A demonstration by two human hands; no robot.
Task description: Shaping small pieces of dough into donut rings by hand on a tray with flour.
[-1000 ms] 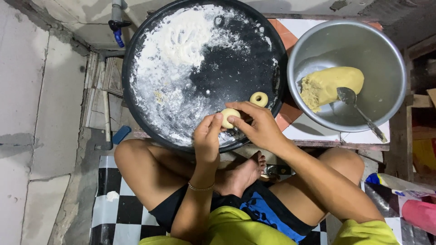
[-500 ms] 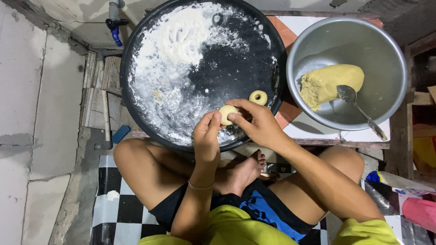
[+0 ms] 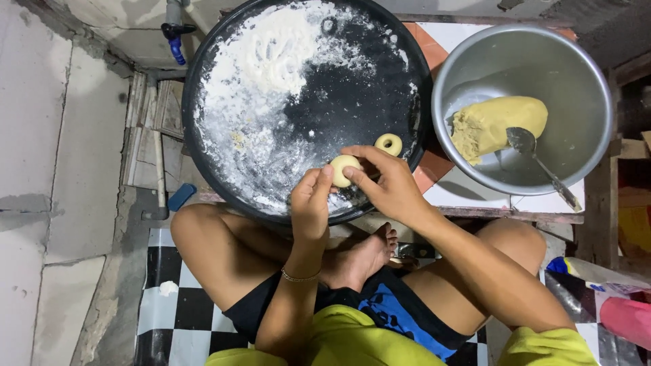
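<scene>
A: Hands first. What's the left hand (image 3: 310, 203) doing?

B: Fingers curled up, tips pressed onto a small round dough ball (image 3: 344, 170). Grasping it from its own side.

A: And the right hand (image 3: 388, 186)?

B: Same ball, opposite side. Fingers arch over the top and pinch it, thumb underneath as far as I can tell. So both hands clasp the one piece, it sits right between the fingertips.

A: Where is the ball against the tray?

B: Over the near rim of the big round black tray (image 3: 196, 81). Can't tell if it touches the surface or is lifted a bit.

A: Anything else close?

B: Dough ring (image 3: 388, 144) with a hole, lying on the tray just beyond the right hand's fingers, apart from the ball. Loose white flour (image 3: 271, 54) spread over the tray's far part, well beyond the left hand.

A: Out to the right hand's side?

B: Metal bowl (image 3: 576, 61), well apart from the hand, on a tiled ledge. Inside it a big yellow dough lump (image 3: 491, 122) and a metal spoon (image 3: 539, 163), the spoon's bowl touching the lump, handle leaning on the bowl's near wall.

A: Person's posture?

B: Cross-legged, bare foot (image 3: 363, 254) just below both hands. Thin bracelet (image 3: 300, 276) on the left wrist.
</scene>
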